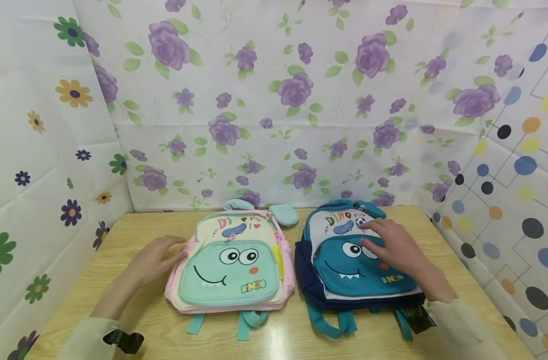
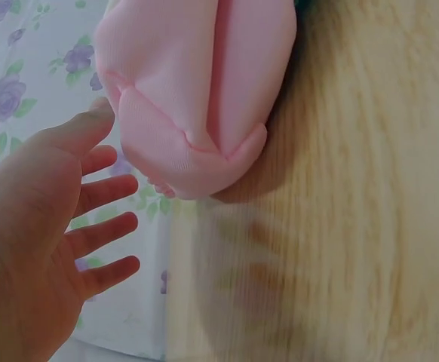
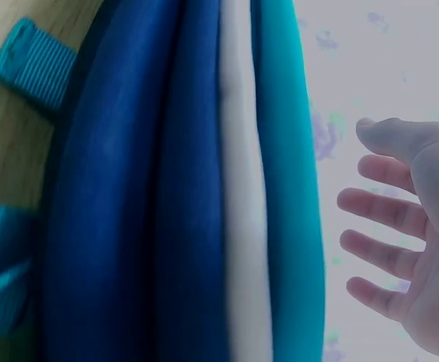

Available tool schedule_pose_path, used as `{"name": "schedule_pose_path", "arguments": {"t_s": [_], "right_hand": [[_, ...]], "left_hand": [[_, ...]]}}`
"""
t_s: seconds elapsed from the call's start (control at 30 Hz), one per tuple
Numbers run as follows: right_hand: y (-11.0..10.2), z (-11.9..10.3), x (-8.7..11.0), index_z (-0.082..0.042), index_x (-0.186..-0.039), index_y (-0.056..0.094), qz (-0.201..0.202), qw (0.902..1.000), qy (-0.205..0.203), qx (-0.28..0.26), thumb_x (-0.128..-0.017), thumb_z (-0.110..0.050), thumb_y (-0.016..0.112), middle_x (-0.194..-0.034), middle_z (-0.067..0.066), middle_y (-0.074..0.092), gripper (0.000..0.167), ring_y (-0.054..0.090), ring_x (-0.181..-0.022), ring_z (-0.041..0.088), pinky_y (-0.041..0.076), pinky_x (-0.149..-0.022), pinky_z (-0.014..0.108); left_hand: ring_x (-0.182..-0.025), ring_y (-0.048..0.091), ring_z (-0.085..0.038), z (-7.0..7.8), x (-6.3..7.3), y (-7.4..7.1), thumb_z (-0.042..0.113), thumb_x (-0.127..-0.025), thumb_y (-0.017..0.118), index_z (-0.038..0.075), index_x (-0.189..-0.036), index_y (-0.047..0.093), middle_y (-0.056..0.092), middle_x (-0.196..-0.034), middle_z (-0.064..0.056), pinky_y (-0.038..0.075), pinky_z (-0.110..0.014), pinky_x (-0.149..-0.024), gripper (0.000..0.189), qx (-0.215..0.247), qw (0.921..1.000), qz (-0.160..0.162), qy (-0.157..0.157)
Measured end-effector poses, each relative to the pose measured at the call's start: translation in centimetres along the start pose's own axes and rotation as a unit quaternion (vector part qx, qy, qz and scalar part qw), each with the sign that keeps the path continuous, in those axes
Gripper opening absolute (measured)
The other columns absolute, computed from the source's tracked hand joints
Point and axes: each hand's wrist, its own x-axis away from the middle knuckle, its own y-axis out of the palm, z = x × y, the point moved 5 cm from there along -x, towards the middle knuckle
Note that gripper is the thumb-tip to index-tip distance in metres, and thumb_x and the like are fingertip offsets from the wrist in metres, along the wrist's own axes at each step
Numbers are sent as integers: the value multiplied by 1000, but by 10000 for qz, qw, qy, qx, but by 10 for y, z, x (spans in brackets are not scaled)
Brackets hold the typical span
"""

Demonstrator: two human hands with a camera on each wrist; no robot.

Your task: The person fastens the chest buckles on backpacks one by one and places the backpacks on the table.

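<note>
Two small dinosaur-face backpacks lie side by side, front pockets up. The pink and mint backpack (image 1: 229, 275) is on the left, the navy and teal backpack (image 1: 346, 265) on the right. My left hand (image 1: 154, 260) is beside the pink backpack's left edge, fingers extended; in the left wrist view its thumb is close to the pink side fabric (image 2: 182, 83), and I cannot tell if they touch. Over the right part of the teal backpack hovers my right hand (image 1: 397, 247). In the right wrist view its fingers are spread, apart from the bag's navy side (image 3: 129, 226), holding nothing.
Both bags rest on a wooden table (image 1: 134, 320). A light-blue flap (image 1: 284, 214) sticks out behind the pink bag. Teal straps (image 1: 321, 322) trail toward the front edge. Floral cloth (image 1: 296, 125) hangs behind, with patterned sheets at both sides.
</note>
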Motion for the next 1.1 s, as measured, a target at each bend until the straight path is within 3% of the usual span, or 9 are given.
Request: {"name": "schedule_pose_path", "arguments": {"t_s": [0.3, 0.87, 1.1], "right_hand": [[6, -20, -10, -14, -124, 67, 3, 9992, -402, -25, -92, -33, 71, -117, 7, 68, 37, 64, -106, 30, 50, -90, 54], [29, -58, -25, -18, -127, 66, -254, 9960, -781, -349, -93, -37, 69, -120, 3, 68, 38, 65, -109, 26, 50, -92, 51], [40, -72, -31, -17, -127, 66, -440, 9954, -808, -274, -94, -36, 68, -122, 3, 68, 38, 64, -109, 28, 47, -95, 55]], "left_hand": [[-135, 42, -46, -8, 11, -3, 52, -99, 52, 11, -139, 54, 53, -143, -18, 33, -67, -106, 58, 315, 9990, -146, -286], [-132, 46, -47, -16, 25, -1, 51, -100, 52, 10, -138, 55, 56, -140, -18, 36, -67, -103, 56, 536, 9976, -229, -384], [-117, 59, -35, -20, 24, 9, 49, -102, 49, 11, -140, 53, 59, -136, -14, 48, -55, -94, 54, 835, 9949, -323, -454]]}}
